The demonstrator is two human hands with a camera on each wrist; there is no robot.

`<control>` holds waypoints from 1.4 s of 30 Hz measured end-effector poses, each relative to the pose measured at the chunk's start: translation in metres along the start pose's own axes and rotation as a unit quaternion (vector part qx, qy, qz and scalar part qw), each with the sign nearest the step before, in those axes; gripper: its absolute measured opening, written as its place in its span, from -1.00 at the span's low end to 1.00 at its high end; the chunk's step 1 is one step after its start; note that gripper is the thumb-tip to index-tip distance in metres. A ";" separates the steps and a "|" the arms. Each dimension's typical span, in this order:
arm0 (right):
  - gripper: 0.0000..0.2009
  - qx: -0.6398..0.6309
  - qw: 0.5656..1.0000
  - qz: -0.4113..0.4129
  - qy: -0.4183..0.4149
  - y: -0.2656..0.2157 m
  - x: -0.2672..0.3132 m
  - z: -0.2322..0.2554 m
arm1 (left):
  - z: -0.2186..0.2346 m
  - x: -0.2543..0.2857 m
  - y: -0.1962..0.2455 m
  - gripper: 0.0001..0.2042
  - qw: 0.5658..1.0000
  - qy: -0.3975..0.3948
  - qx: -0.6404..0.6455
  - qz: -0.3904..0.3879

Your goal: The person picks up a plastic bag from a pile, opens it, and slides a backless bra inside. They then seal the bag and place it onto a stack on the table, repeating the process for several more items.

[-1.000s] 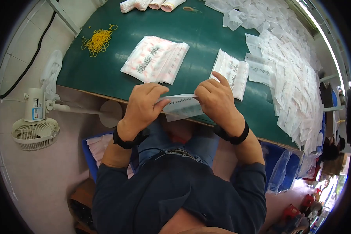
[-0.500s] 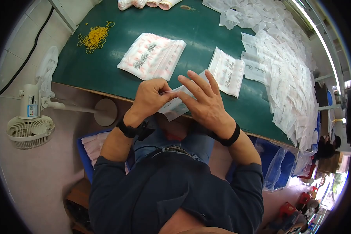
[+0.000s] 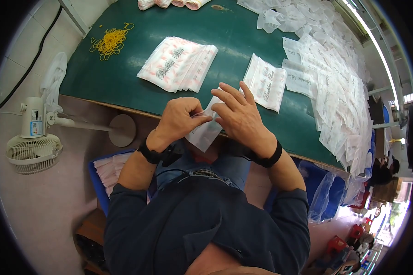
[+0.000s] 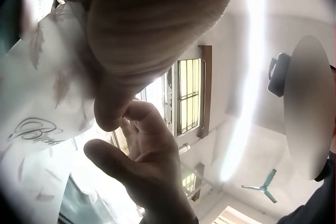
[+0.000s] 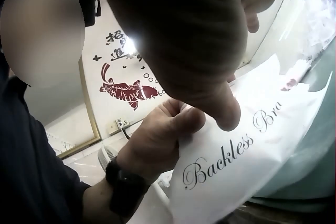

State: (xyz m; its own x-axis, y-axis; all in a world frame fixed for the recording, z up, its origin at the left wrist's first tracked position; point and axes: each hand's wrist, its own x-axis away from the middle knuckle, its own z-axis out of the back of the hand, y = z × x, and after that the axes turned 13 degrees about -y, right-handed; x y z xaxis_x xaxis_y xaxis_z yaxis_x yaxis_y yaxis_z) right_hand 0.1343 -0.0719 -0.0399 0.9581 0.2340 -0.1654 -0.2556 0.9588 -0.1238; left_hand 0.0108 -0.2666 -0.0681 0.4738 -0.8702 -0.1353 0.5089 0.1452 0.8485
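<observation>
Over the table's near edge, a translucent white bag (image 3: pixel 205 137) printed "Backless Bra" is held at a slant. My left hand (image 3: pixel 179 118) pinches its upper edge between thumb and curled fingers. Close beside it, my right hand (image 3: pixel 243 120) has its fingers spread and its thumb apart from them, the thumb overlapping the bag's printed face in the right wrist view. The lettering (image 5: pixel 226 153) shows large there. Behind the hands lie a fanned stack of pink-patterned printed bags (image 3: pixel 176 64) and a smaller stack (image 3: pixel 266 85).
Yellow rubber bands (image 3: pixel 109 44) lie in a heap at the left of the green table (image 3: pixel 225 36). Many loose bags (image 3: pixel 335 96) cover its right side. Rolled bundles (image 3: pixel 173 3) sit at the far edge. A fan (image 3: pixel 33 146) stands left, and a blue bin (image 3: pixel 101 178) below.
The right hand has let go of the bag's right end and spread its fingers, moving closer to the left hand. The bag has turned from level to slanting, its lower corner pointing down.
</observation>
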 end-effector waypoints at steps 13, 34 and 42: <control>-0.80 0.027 0.997 0.067 -0.029 0.021 0.003 0.008 | 0.007 0.012 -0.002 -0.67 1.000 -0.020 0.008 0.019; -0.83 -0.123 0.984 0.120 0.038 -0.005 0.007 0.002 | -0.029 -0.003 0.011 -0.64 0.878 -0.467 -0.104 0.029; -0.80 -0.195 0.978 0.057 0.037 0.019 0.043 -0.011 | -0.035 -0.011 0.013 -0.59 0.822 -0.560 -0.090 0.053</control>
State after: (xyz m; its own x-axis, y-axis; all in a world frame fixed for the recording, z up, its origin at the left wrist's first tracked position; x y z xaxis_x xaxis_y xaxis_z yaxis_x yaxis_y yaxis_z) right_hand 0.1693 -0.0457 -0.0604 0.9121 0.3106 -0.2677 -0.4044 0.7895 -0.4617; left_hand 0.0370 -0.2390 -0.0734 -0.3844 -0.7214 0.5760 0.6534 0.2282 0.7218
